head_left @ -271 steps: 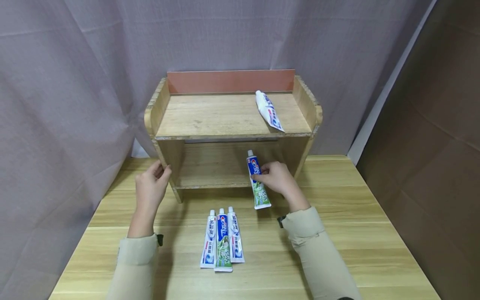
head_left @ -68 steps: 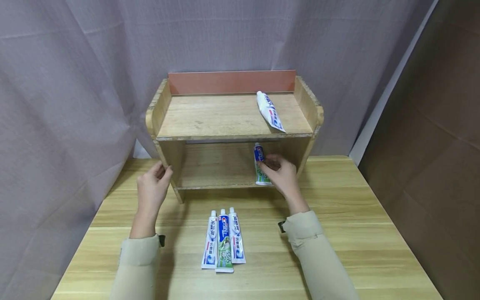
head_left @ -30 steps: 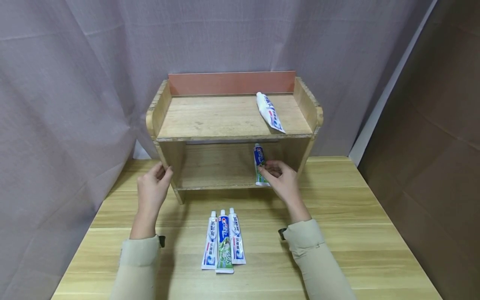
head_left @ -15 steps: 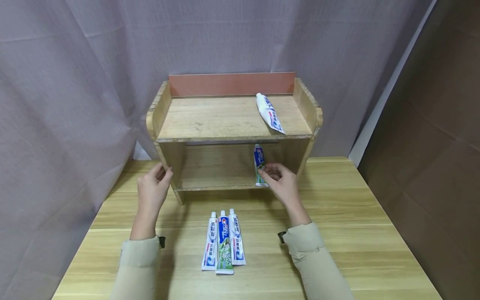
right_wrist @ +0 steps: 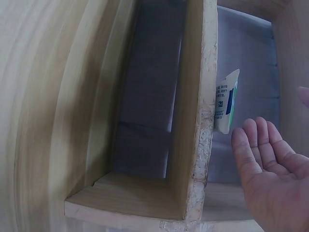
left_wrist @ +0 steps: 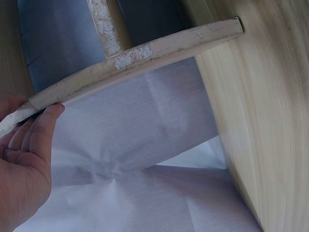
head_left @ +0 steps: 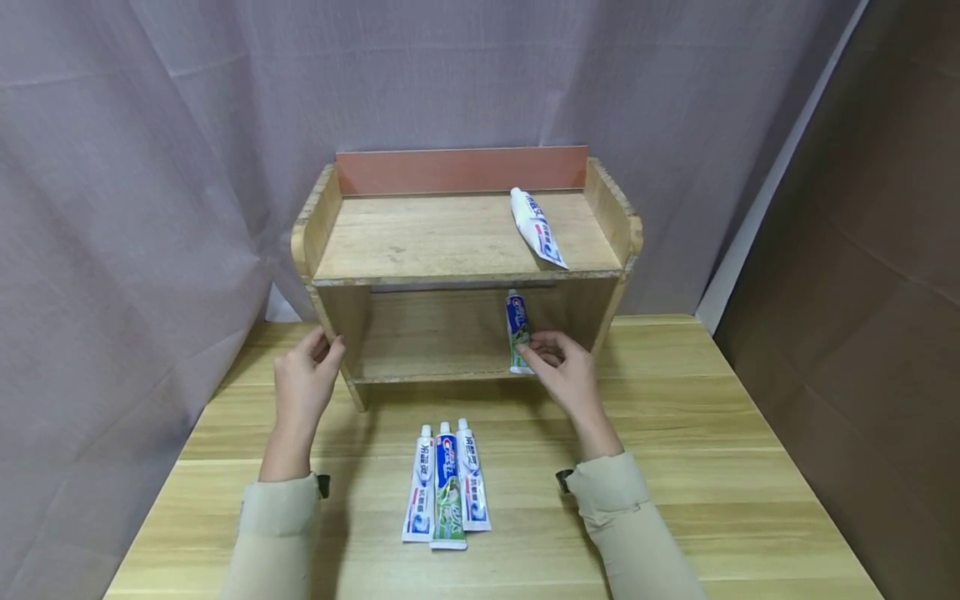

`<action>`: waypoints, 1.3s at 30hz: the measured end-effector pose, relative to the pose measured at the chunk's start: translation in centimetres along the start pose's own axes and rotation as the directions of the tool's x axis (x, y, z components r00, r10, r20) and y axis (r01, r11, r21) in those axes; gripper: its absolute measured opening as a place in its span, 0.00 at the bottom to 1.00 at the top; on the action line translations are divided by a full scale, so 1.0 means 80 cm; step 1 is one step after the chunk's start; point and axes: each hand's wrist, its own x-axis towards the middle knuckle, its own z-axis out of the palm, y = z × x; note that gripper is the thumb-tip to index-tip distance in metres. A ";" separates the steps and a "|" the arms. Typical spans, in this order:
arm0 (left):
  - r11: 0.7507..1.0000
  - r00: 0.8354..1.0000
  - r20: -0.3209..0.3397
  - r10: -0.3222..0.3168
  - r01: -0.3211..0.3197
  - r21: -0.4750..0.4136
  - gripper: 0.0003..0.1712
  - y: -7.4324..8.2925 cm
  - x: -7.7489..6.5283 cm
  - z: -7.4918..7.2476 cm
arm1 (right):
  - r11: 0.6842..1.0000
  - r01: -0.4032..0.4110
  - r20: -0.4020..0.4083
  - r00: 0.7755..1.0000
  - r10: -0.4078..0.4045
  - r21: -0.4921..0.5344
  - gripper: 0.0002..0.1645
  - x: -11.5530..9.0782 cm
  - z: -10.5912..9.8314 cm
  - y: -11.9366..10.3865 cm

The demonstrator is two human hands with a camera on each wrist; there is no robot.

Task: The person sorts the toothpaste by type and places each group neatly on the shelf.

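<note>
On the lower shelf [head_left: 435, 346], toward its right end, lies the blue-and-green toothpaste tube [head_left: 518, 321], cap toward the back and flat end at the front edge. Your right hand [head_left: 564, 367] is just beside it; the right wrist view shows a gap between fingertips and tube, the fingers loosely bent and the thumb standing off from them. Your left hand [head_left: 306, 375] grips the front edge of the rack's left side panel [left_wrist: 193, 38], thumb on one face and fingers on the other.

Above, on the upper shelf [head_left: 420, 242], a white tube [head_left: 537, 229] lies aslant near the right end, its flat end at the front edge. A reddish strip [head_left: 461, 172] runs along the back of that shelf.

In front of the rack, you have three tubes side by side on the tabletop [head_left: 712, 467]: a blue-and-green one [head_left: 448, 492] in the middle, overlapping the left white one [head_left: 421, 492], with the right white one [head_left: 472, 482] close alongside. A grey curtain [head_left: 435, 75] hangs behind the rack.
</note>
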 end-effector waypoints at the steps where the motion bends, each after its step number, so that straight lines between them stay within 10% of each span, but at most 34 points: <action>1: 1.000 1.000 0.000 -0.002 0.002 0.001 0.14 0.000 0.000 0.000 | 1.000 0.004 -0.004 1.000 -0.004 0.008 0.26 -0.001 0.000 0.003; 25: 1.000 1.000 -0.002 -0.001 0.001 0.015 0.15 -0.002 0.000 0.000 | 0.999 -0.003 -0.029 1.000 0.004 0.045 0.23 -0.008 0.001 0.006; 39: 1.000 1.000 0.018 -0.004 0.004 0.026 0.15 0.003 -0.001 -0.002 | 0.999 -0.038 0.006 0.999 0.038 -0.002 0.22 -0.025 -0.007 -0.046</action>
